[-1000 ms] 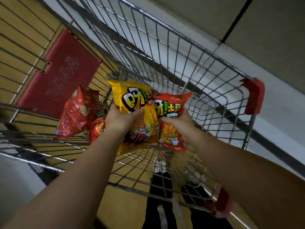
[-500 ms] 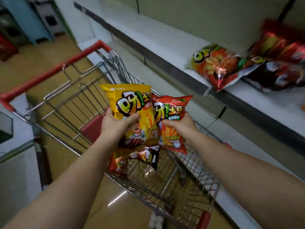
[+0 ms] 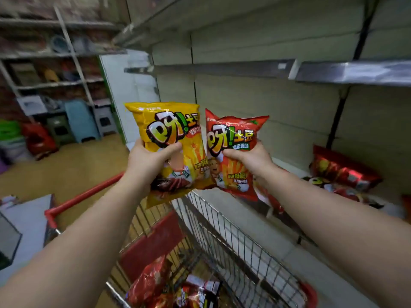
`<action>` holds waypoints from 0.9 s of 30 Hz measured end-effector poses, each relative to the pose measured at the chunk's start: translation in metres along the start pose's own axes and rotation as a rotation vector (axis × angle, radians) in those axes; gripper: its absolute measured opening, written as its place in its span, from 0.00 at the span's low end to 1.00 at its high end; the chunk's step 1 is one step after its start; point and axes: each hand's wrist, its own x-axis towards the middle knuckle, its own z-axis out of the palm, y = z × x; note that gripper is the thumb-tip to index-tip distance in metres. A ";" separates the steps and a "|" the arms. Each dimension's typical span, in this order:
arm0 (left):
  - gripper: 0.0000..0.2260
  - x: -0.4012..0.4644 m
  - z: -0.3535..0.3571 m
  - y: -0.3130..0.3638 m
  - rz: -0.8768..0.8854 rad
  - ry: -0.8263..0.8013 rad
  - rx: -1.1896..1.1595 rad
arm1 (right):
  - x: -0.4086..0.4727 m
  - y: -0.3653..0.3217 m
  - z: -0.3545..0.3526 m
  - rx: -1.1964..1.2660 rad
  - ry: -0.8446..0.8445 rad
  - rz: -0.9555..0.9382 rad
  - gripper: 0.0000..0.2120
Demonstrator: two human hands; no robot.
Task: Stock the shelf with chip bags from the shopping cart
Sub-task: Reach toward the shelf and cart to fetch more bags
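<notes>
Both hands are closed on chip bags, one each, and held up side by side in front of the shelving; the left hand (image 3: pixel 148 162) grips the yellow bag (image 3: pixel 171 150) at its middle, thumb across the printed front and fingers behind, while the right hand (image 3: pixel 250 157) grips the red bag (image 3: pixel 231 152) the same way. The two bags are upright, labels toward the camera, their inner edges touching or just overlapping; held by the waist like this, each can probably be set down face-out without being turned.

Behind and to the right of the red bag runs the lower shelf (image 3: pixel 287 167), pale and mostly bare near the hands; farther right on it lie several red bags (image 3: pixel 342 172) already stocked, on their backs rather than standing. That open stretch beside them looks like the likely landing spot. A higher shelf edge (image 3: pixel 222 68) crosses above the bags.

Below the forearms sits the shopping cart (image 3: pixel 233 245), pulled close against the shelving, presumably to keep the carry short; more red bags (image 3: pixel 153 283) remain in its basket, so the job looks well short of finished. Blurred stools and racks stand at the far left.
</notes>
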 end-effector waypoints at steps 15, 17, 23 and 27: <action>0.30 0.042 0.014 0.140 0.251 -0.229 -0.177 | -0.010 -0.156 -0.072 -0.132 0.260 -0.344 0.35; 0.25 0.041 0.022 0.152 0.241 -0.286 -0.213 | -0.016 -0.169 -0.088 -0.125 0.304 -0.359 0.34; 0.19 0.026 0.057 0.179 0.236 -0.514 -0.260 | -0.039 -0.195 -0.135 -0.096 0.418 -0.343 0.28; 0.19 0.014 0.086 0.192 0.216 -0.687 -0.296 | -0.057 -0.202 -0.170 -0.159 0.521 -0.297 0.24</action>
